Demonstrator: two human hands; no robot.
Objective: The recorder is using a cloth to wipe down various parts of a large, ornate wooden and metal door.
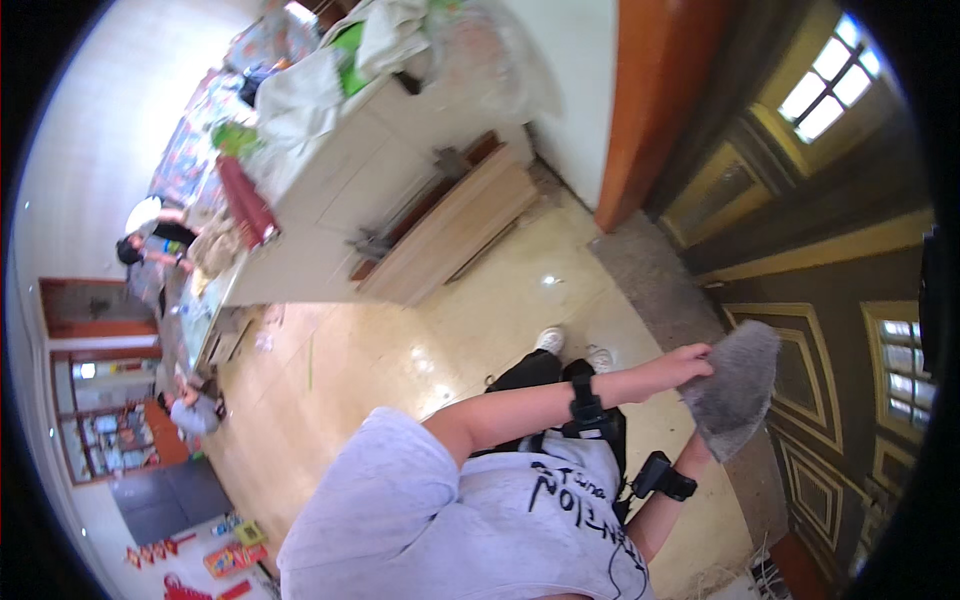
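My left hand (pixel 681 367) pinches the upper left edge of a grey cloth (pixel 731 386), which looks fuzzy and hangs out in front of me. Behind the cloth's lower part is my right hand; only the wrist and the base of the hand (pixel 699 450) show, so its fingers and their grip are hidden. Each wrist carries a black strapped device, one on the left wrist (pixel 586 397) and one on the right (pixel 664 478). The cloth appears before a dark panelled door (pixel 806 277) with gold-coloured trim.
Wooden boards (pixel 454 225) lean against a pale counter (pixel 322 202) heaped with cloths and plastic. A red-brown door frame (pixel 634 112) stands beside the door. Two people, one bending over the counter (pixel 146 225) and one lower down (pixel 193 409), are across the room. Red decorations (pixel 234 559) lie near the wall.
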